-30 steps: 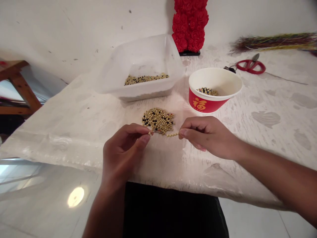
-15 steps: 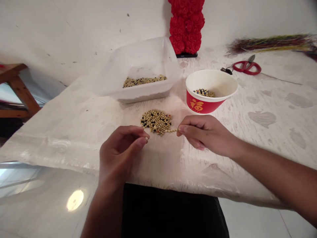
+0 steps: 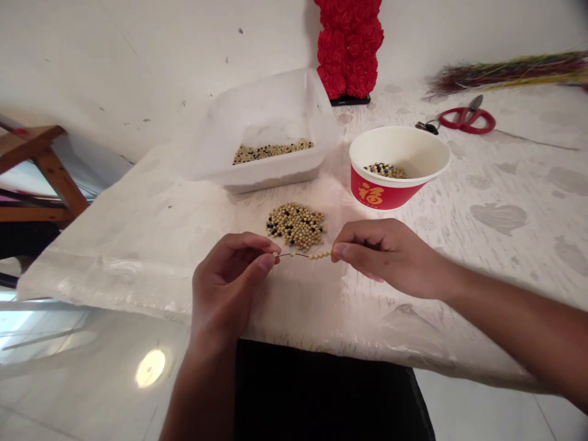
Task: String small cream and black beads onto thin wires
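1. Left hand point(image 3: 225, 282): thumb and forefinger pinch a pale bead point(image 3: 274, 253) at one end of a dark strand point(image 3: 301, 255).
2. Right hand point(image 3: 395, 260): thumb and forefinger grasp the strand's beaded part.
3. The strand: thin and slightly bowed, spanning the gap between the hands, just in front of the bead heap point(image 3: 295, 225); a short row of round beads meets the right fingertips.
4. Worktop point(image 3: 138, 245): its front edge passes beneath both forearms; glossy patterned cover extends left of the heap and right of the bowl point(image 3: 388, 194) — room on either side.
5. Bead heap: small spheres, mostly tan, some black.
6. Tub point(image 3: 275, 174): translucent plastic, beads inside.
7. Bowl: round, red-sided, white within — also holding beads.
8. Scissors point(image 3: 466, 120): red looped handles, beyond the bowl.
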### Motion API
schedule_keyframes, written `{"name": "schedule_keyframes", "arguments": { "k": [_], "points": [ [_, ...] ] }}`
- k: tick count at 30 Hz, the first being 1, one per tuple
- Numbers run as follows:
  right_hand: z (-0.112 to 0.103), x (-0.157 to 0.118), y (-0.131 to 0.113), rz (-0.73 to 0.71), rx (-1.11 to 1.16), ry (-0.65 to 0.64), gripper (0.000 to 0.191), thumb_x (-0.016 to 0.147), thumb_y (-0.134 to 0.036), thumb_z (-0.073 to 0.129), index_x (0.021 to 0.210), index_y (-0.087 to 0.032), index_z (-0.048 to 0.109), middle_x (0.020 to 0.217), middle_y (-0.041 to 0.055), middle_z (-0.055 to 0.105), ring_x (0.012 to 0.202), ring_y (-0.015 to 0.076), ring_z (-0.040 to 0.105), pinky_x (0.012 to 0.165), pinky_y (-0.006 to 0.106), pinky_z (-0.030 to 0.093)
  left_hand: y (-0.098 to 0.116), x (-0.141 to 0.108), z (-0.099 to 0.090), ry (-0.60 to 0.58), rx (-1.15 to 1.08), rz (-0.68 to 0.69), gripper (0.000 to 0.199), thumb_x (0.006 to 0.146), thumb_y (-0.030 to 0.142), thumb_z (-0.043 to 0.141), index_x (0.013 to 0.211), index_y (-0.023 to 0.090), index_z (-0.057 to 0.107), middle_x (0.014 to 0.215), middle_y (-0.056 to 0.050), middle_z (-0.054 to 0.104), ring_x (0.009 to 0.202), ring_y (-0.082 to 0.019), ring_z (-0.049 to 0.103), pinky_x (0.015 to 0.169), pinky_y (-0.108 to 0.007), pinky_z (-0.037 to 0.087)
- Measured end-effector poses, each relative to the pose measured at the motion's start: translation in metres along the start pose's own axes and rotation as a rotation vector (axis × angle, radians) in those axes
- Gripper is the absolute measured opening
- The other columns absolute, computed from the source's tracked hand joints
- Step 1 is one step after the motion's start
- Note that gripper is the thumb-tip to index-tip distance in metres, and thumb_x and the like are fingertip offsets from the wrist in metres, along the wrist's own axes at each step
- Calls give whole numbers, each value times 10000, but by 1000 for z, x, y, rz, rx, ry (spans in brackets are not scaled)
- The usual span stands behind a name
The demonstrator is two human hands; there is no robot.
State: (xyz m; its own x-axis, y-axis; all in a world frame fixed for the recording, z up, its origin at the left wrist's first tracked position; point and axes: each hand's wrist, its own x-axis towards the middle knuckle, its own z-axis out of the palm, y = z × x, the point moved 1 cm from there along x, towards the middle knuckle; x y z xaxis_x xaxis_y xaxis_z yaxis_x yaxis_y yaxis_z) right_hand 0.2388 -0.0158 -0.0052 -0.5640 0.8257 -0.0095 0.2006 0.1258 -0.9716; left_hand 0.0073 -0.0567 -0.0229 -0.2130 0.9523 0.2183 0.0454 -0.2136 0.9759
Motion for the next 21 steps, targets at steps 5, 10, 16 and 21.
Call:
{"name": "schedule_keyframes", "arguments": {
  "k": [5,10,16,21],
  "points": [
    [-1,1,1,-27,-1,11,256,967,-359,577,823,-162,655,508,-78,455,441,54,385,472,234,300,-2,1,-2,-50,-50,22,147,783,145,770,894,235,736,873,10,696,745,-93,655,744,-199,589],
    [-1,1,1,-18,-9,11,252,966,-352,581,822,-159,657,508,-80,451,442,48,385,475,228,301,-3,1,-2,-66,-67,34,161,790,115,761,900,230,736,873,12,685,773,-90,657,761,-185,584],
    [0,0,0,-25,-12,13,247,963,-342,582,810,-162,654,517,-78,453,443,45,384,477,229,302,-3,1,-1,-66,-64,37,176,792,99,754,905,233,737,881,16,689,766,-81,652,769,-176,584],
    [-1,1,0,-21,-3,14,239,960,-333,585,806,-163,653,516,-77,456,443,46,386,471,229,300,-3,0,-1,-43,-30,33,167,788,104,756,893,232,735,869,18,691,756,-78,649,761,-171,582]
  ]
}}
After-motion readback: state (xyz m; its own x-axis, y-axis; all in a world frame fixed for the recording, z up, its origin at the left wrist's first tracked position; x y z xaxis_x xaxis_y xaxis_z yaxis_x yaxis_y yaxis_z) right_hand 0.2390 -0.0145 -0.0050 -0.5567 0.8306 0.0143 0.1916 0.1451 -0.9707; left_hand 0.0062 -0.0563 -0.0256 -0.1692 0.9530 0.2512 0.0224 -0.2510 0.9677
